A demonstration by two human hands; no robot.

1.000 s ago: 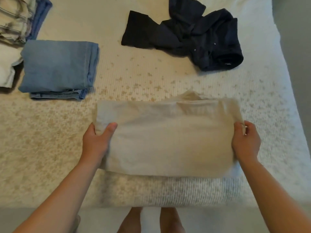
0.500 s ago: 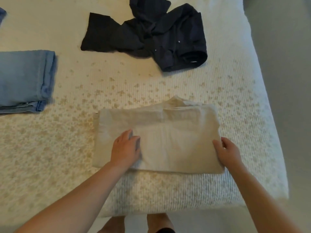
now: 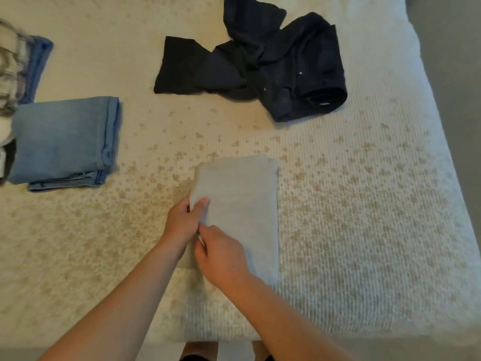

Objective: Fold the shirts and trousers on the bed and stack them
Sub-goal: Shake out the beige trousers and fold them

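Near the front edge of the bed, a folded beige garment is lying flat. The right hand is pinching its left edge, and just beyond it the left hand is gripping the same edge, thumb on top. Toward the left edge, folded jeans are sitting. Near the far edge, dark clothes are lying crumpled.

Beige garment lies folded narrow near the bed's front edge. Folded blue jeans sit far left; dark navy clothes sprawl crumpled at the back.
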